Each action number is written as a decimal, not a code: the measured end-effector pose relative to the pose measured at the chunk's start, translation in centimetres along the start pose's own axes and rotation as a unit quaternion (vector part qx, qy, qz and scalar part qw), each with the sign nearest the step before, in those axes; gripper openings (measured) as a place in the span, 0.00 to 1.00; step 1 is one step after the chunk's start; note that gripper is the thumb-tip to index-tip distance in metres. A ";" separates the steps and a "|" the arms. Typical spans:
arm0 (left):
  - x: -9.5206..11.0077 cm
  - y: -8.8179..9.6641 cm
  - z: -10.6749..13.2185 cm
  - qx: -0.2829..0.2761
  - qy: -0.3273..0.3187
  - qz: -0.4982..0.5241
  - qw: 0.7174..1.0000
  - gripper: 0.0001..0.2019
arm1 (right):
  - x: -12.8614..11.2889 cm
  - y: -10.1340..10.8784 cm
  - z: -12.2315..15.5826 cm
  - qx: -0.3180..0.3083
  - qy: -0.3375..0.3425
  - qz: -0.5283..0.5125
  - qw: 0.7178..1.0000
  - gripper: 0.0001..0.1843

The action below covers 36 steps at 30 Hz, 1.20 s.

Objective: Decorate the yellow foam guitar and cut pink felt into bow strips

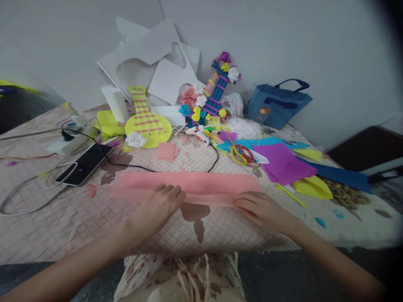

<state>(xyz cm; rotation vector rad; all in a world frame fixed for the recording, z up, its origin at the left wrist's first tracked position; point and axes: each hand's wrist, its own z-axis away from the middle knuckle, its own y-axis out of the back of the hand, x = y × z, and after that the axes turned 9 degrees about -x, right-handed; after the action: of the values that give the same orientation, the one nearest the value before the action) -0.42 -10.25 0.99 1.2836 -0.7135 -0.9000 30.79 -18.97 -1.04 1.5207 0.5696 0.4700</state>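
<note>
A long strip of pink crepe paper (195, 181) lies crosswise on the table before me, its near edge folded over. My left hand (165, 201) is closed, fingers curled over the fold left of the middle. Near the strip's right end, my right hand (256, 206) pinches the same folded edge between thumb and fingers; the thumb is partly hidden. A small pink paper square (168, 151) rests just beyond the strip. Behind it lies a white hot glue gun (199, 133), its black cord running to the strip's far edge.
A phone (84, 164), cables and a power strip (71, 140) are at left. A yellow paper guitar (147, 121) and a flower-decorated blue one (214, 98) stand behind. Scissors (241, 154), purple paper (283, 163), peanuts (346, 193) and a blue bag (277, 105) are at right.
</note>
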 end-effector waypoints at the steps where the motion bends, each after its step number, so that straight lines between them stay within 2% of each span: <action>1: 0.5 0.1 0.7 -0.020 -0.005 -0.004 1.000 0.08 | -0.5 0.2 0.2 -0.027 0.003 -0.012 1.000 0.11; 4: 1.6 0.1 2.2 -0.073 -0.040 0.026 0.996 0.07 | -1.4 1.0 0.3 -0.113 -0.008 -0.089 0.990 0.09; 7: 1.1 -0.3 2.9 -0.091 -0.071 0.130 0.985 0.06 | -0.9 1.8 -0.1 -0.166 -0.042 -0.199 0.965 0.07; 9: -0.5 -0.7 2.8 -0.062 -0.052 0.185 0.979 0.12 | 0.4 1.7 -0.5 -0.138 -0.077 -0.226 0.961 0.09; 13: -5.6 -1.9 1.0 0.037 0.105 0.138 0.984 0.12 | 4.5 -0.2 -1.8 -0.020 -0.162 -0.142 0.976 0.09; 15: -8.1 -2.7 -0.1 0.037 0.138 0.110 0.984 0.12 | 6.5 -1.4 -2.4 -0.007 -0.172 -0.099 0.980 0.10; 18: -10.7 -3.8 -1.1 0.042 0.142 0.101 0.984 0.12 | 8.3 -2.3 -3.1 -0.029 -0.180 -0.070 0.981 0.14; 21: -11.5 -4.2 -1.1 0.045 0.122 0.121 0.984 0.09 | 8.8 -2.2 -3.4 -0.060 -0.184 -0.065 0.979 0.07; 24: -11.5 -4.1 -0.9 0.039 0.116 0.149 0.981 0.06 | 8.8 -1.3 -3.4 -0.055 -0.171 -0.076 0.981 0.08; 30: -11.6 -3.5 -0.7 0.052 0.149 0.183 0.970 0.07 | 9.4 0.0 -3.9 -0.026 -0.189 -0.154 0.970 0.07; 36: -13.7 -2.1 -1.3 0.070 0.198 0.138 0.968 0.09 | 11.7 0.3 -6.8 -0.007 -0.188 -0.146 0.971 0.06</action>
<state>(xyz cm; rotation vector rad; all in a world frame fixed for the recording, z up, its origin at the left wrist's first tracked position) -6.32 2.24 -0.75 1.3938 -0.6231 -0.3547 35.85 -6.39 -1.14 1.4358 0.4789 -0.0427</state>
